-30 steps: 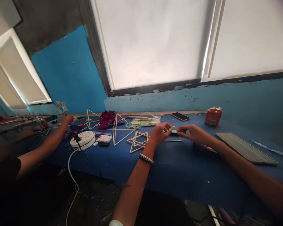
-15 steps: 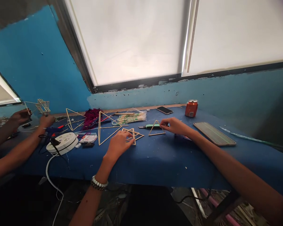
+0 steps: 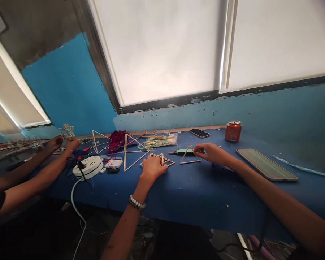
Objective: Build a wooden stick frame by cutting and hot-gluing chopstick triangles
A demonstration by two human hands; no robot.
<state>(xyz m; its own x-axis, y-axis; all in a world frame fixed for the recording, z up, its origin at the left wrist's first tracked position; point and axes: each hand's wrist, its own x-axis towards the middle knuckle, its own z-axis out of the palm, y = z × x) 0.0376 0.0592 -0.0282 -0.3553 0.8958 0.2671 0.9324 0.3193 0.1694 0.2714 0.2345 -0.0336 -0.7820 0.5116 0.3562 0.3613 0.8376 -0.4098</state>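
My left hand, with a beaded bracelet at its wrist, has its fingers closed on a small star-shaped stick frame lying on the table. Part of that frame is hidden beneath my palm. Between the fingertips of my right hand is one side of a small triangle of sticks, which stands tilted up from the table. Just behind the triangle lies a green box cutter with its blade out. A larger stick frame stands to the left of my left hand.
On the blue table are a packet of sticks, dark red yarn, a white round power strip, a phone, a larger phone or tablet and an orange can. At left, another person's hands hold a stick frame.
The view has swung left, so the table things appear farther right and lower. My left fingers have drawn closer together on the star-shaped frame. My right hand keeps its pinch on the triangle.
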